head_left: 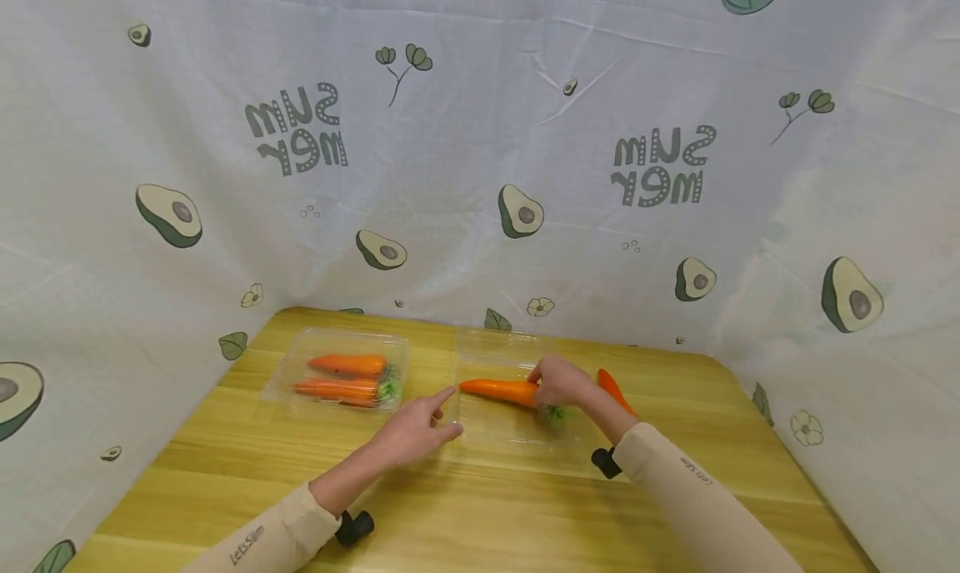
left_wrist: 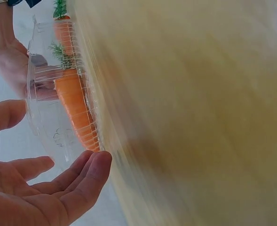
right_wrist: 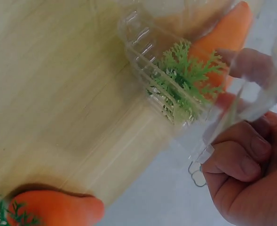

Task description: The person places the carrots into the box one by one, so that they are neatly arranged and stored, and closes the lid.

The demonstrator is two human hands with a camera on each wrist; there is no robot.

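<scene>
An orange carrot [head_left: 491, 389] with green leafy tops [right_wrist: 185, 77] lies in a clear plastic container [head_left: 487, 431], whose lid stands up at the back. My right hand [head_left: 561, 380] grips this carrot near its leafy end, fingers inside the container. At the container's left side, my left hand [head_left: 416, 431] has its fingers spread and holds nothing. The left wrist view shows its fingertips [left_wrist: 100, 162] close to the carrot's tip; whether they touch the clear wall I cannot tell.
On the left stands another clear container [head_left: 288, 365] with two carrots [head_left: 348, 365] in it. A loose carrot [head_left: 613, 388] lies right of the open container, partly behind my right forearm. The wooden table [head_left: 480, 515] meets a printed white cloth [head_left: 450, 173] at the back and sides.
</scene>
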